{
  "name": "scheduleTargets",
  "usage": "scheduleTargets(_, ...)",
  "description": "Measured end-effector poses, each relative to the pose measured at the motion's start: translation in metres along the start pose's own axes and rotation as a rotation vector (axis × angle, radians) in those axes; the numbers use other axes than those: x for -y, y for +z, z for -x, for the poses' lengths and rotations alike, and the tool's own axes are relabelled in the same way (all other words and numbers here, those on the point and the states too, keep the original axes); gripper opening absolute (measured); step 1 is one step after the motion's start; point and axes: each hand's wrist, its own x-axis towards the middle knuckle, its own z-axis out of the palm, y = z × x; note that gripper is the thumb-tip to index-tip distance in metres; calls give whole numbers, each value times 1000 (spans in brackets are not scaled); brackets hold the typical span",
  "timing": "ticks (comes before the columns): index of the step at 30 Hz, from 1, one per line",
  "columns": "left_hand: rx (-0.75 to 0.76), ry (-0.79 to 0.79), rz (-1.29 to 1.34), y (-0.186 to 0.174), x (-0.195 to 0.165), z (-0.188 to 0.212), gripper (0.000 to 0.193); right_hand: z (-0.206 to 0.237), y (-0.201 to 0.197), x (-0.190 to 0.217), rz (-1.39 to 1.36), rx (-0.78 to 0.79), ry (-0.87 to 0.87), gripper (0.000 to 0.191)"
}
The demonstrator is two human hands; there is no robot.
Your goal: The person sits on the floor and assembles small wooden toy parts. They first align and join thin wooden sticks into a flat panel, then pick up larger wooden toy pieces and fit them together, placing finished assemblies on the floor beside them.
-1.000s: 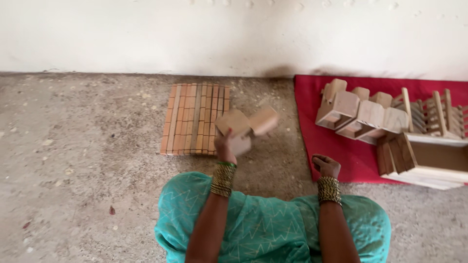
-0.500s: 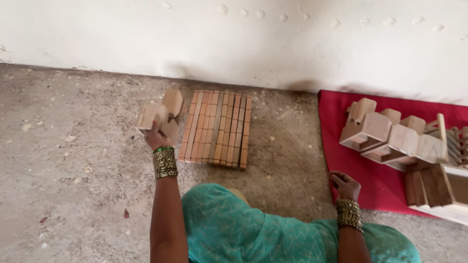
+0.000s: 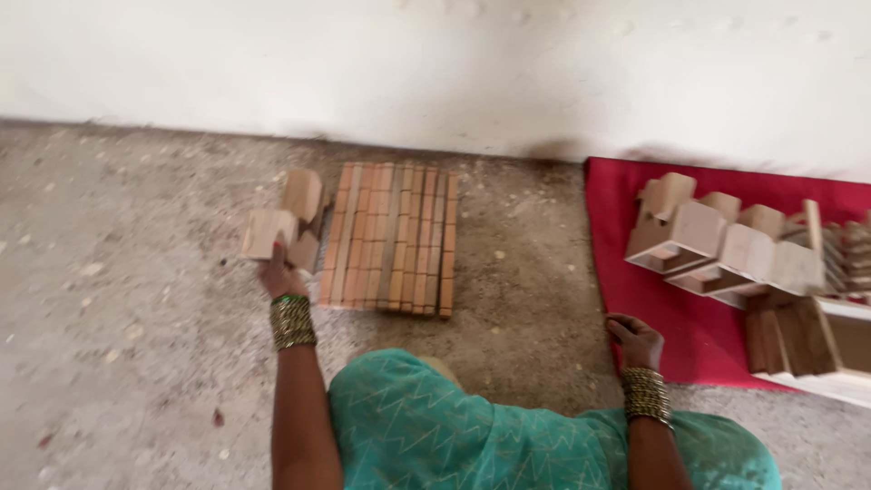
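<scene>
Left hand (image 3: 277, 272): I see its fingers closed around a wooden piece (image 3: 283, 222) made of joined box-like blocks, gripped from below so the blocks stand up past the fingertips.
Wooden piece: held over the floor (image 3: 118, 290), just left of the slat mat (image 3: 392, 238); whether its base touches the floor I cannot tell. My read is that the grip from beneath keeps the odd shape steady.
Slat mat: flat on the floor, just to the right of the left fingers, strips running away from me.
Right hand (image 3: 635, 340): fingers curled loosely, holding nothing, resting at the near edge of the red cloth (image 3: 635, 254); it looks like a prop for the body's lean to the left.
Red cloth: spread beyond and right of the right fingers, probably there to keep finished wood off the grit.
Stack (image 3: 721, 240): similar pale wooden pieces lie together on the cloth, well apart from the left fingers.
Tray (image 3: 844, 386): white-edged, at the far right, with dark slats in it.
</scene>
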Motion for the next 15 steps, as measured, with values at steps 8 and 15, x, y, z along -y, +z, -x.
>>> scheduleTargets(8,-236,87,-1811,26,6,-1,68,-18,-30,13,90,-16,-197,18)
scheduleTargets(15,294,732,-1926,118,84,14,27,-32,-79,39,-126,-38,-217,12)
